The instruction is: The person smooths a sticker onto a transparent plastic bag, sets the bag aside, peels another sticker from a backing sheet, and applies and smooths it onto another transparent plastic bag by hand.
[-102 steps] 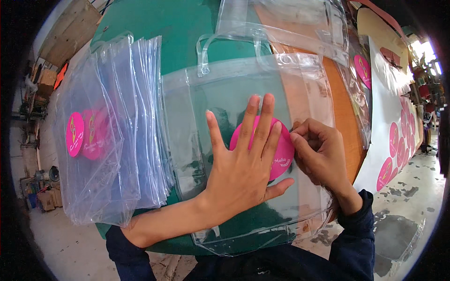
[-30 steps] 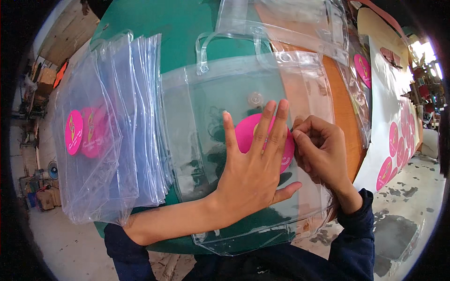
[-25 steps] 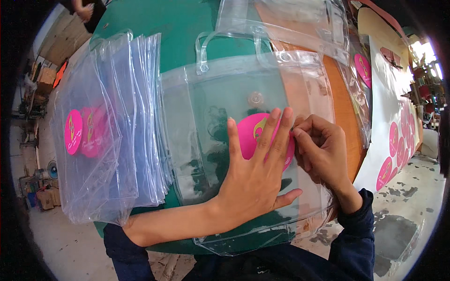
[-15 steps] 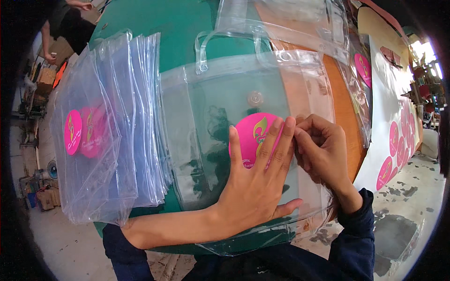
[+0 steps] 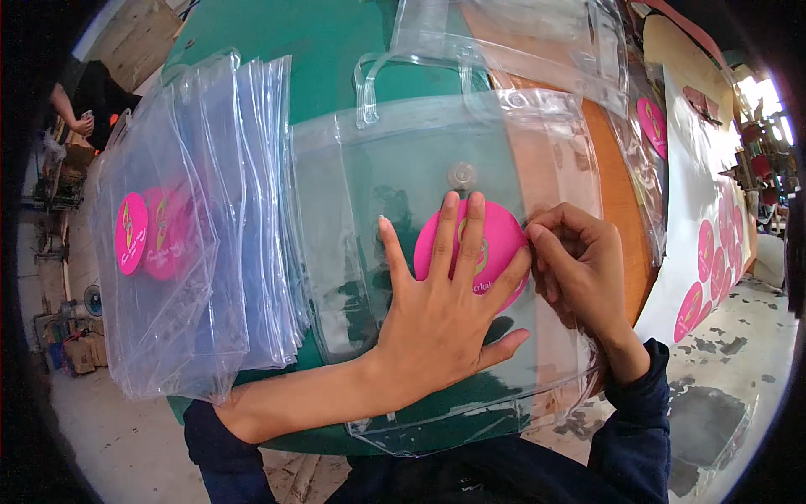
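A clear plastic bag [image 5: 361, 252] with a looped handle lies flat in front of me. On its middle is a round pink sticker [image 5: 428, 239] with a green and white print. My left hand [image 5: 445, 311] rests palm down over it with fingers spread, covering the lower part. My right hand [image 5: 575, 256] is closed in a pinch at the sticker's right edge; the thumb and forefinger meet there, and the other fingers are curled under. Above the sticker sits a round snap button [image 5: 462, 175].
A stack of clear bags [image 5: 197, 244] with pink stickers stands at left. More clear bags [image 5: 537, 42] lie at the far side. On the right hangs a white sheet of pink stickers [image 5: 688, 218]. Beneath are a green surface [image 5: 252, 29] and brown wood [image 5: 617, 210]. Another person [image 5: 92, 97] is at upper left.
My left hand has shifted left, and its fingers have spread wider, uncovering the sticker's right edge. My right hand stays almost in place. The other person at upper left has moved.
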Demonstrator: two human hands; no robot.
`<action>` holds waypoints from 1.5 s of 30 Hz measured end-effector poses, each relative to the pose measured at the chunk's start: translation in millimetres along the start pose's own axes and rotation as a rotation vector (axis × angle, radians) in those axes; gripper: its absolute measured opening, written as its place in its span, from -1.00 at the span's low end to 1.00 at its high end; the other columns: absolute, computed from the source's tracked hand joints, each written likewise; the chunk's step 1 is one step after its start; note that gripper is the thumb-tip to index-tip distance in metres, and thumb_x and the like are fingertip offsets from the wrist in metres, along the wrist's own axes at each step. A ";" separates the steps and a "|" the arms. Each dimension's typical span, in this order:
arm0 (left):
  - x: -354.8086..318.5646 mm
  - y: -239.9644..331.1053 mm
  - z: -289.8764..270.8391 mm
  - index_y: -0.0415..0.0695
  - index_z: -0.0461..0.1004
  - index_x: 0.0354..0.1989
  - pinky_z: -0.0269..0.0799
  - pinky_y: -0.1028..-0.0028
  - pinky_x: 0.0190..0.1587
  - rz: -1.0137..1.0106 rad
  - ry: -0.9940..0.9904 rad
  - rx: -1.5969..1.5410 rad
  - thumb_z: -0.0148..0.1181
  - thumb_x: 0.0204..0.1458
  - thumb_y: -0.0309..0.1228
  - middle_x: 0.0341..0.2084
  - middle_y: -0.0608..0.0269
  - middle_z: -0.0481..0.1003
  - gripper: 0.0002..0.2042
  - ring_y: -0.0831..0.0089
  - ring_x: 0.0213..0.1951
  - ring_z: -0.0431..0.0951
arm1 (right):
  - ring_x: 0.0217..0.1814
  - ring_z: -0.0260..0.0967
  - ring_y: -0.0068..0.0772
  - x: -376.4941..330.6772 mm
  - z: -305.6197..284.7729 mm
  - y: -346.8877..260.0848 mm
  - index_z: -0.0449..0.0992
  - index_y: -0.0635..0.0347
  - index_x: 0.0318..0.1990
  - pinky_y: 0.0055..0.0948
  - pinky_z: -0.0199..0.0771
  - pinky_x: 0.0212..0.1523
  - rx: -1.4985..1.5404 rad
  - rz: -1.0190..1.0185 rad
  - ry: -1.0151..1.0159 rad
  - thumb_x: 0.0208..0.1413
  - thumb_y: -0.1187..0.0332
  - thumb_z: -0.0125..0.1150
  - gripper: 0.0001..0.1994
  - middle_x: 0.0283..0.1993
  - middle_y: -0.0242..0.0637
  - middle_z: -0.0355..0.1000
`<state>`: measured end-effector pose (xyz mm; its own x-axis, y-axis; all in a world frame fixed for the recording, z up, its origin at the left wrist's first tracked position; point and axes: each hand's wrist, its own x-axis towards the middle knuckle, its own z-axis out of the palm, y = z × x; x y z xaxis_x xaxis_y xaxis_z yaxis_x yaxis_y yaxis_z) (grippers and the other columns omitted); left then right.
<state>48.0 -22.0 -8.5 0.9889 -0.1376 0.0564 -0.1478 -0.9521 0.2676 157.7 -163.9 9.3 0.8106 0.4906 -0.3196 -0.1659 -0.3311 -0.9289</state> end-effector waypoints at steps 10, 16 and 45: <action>0.3 0.6 0.0 0.12 0.18 0.27 -0.32 -0.54 0.05 -0.010 0.003 -0.040 -0.04 -0.04 0.20 0.30 -0.34 -0.16 -0.29 -0.23 0.34 -0.19 | -0.74 0.23 -0.74 0.4 -1.2 2.2 0.47 0.35 -0.35 -0.69 0.13 -0.76 -0.017 -0.014 0.000 0.15 0.46 0.09 -0.88 -0.62 -0.41 0.39; 0.2 0.8 -1.0 0.11 0.21 0.26 -0.31 -0.52 0.06 -0.012 0.024 -0.036 -0.02 -0.06 0.19 0.29 -0.35 -0.14 -0.30 -0.19 0.34 -0.17 | -0.74 0.23 -0.74 -0.2 -0.4 0.7 0.47 0.35 -0.34 -0.69 0.12 -0.75 0.014 0.008 -0.002 0.15 0.46 0.08 -0.88 -0.62 -0.41 0.39; 4.9 -0.3 2.7 -0.02 0.20 0.25 -0.31 -0.51 0.06 -0.003 0.049 -0.061 0.05 -0.10 0.15 0.30 -0.39 -0.19 -0.25 -0.21 0.35 -0.21 | -0.73 0.19 -0.75 -1.3 1.3 -0.8 0.43 0.33 -0.34 -0.69 0.12 -0.74 -0.047 -0.047 0.014 0.18 0.46 0.04 -0.89 -0.64 -0.42 0.34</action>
<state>52.9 -23.1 -10.9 0.9875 -0.1199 0.1023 -0.1471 -0.9340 0.3257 156.0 -163.2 10.2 0.8248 0.4951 -0.2732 -0.1014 -0.3457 -0.9328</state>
